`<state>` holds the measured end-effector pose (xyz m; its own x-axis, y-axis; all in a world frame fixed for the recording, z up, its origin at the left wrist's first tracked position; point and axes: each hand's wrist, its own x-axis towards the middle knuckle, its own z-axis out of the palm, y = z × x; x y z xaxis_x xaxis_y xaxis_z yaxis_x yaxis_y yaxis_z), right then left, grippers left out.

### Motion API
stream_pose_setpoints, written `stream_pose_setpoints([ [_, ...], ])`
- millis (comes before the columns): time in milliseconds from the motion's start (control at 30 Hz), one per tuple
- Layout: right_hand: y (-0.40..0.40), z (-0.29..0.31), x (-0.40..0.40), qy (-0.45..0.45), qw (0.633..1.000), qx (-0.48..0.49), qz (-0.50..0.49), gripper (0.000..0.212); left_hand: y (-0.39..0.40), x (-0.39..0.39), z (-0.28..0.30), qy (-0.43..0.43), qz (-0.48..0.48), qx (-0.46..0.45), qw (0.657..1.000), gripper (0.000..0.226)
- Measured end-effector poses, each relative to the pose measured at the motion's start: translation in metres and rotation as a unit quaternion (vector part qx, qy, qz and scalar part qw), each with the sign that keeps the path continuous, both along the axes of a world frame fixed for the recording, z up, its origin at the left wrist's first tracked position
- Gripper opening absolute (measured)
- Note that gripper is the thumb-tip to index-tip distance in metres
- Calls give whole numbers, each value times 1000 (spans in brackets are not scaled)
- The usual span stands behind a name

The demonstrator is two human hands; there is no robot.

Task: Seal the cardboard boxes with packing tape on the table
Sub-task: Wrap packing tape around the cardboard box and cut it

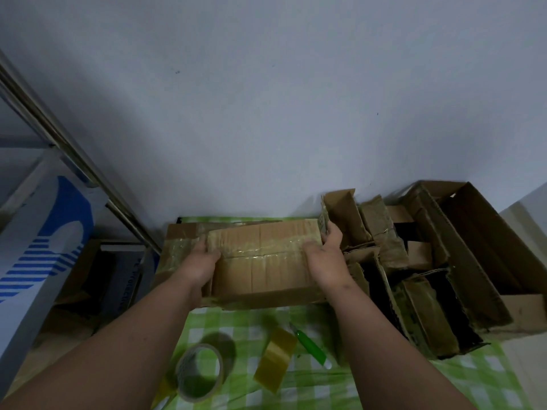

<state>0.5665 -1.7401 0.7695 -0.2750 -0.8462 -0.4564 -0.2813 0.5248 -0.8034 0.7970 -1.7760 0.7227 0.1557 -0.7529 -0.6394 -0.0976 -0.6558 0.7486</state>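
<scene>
Head view: both my hands on the box (263,261), which sits on the table (296,389) at its far edge by the wall. Seam across the top already carries clear tape, so I judge this step as pressing the strip down or shifting the sealed box. Next move probably calls for setting it aside and pulling an unsealed one from the open boxes (414,261) piled just to the right, then picking up tape.

Left hand (201,263): fingers laid fairly flat over the box's left top edge, thumb on the taped seam; looks like pressing more than gripping. Fingertips partly hidden past the edge.

Right hand (328,258): thumb on top near the tape, fingers curled round the right end of the box, holding it.

Near me on the table, untouched: tape roll (199,372), a yellowish second roll (275,358) on edge just beside it, green cutter (310,344) to its right.
</scene>
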Motion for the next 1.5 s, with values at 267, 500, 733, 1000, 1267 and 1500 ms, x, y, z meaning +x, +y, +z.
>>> stream_pose_setpoints([
  [267,-14,-5,-5,85,996,3,-2,44,-13,-2,0,-16,39,47,998,77],
  [500,-8,-6,-8,40,997,-72,-2,41,-13,-12,0,-38,15,8,999,56],
  [733,-7,-2,-11,53,998,-32,26,30,-10,-16,3,-97,-5,-17,995,55],
  [1000,-3,-2,-12,55,998,-23,8,43,-9,-13,-2,-82,7,-15,997,50],
  [1267,-1,1,-12,44,999,-5,16,35,-4,-3,-12,7,59,58,997,72],
  [1500,9,1,-12,18,999,-37,-2,38,-9,10,-47,-23,42,44,998,97],
])
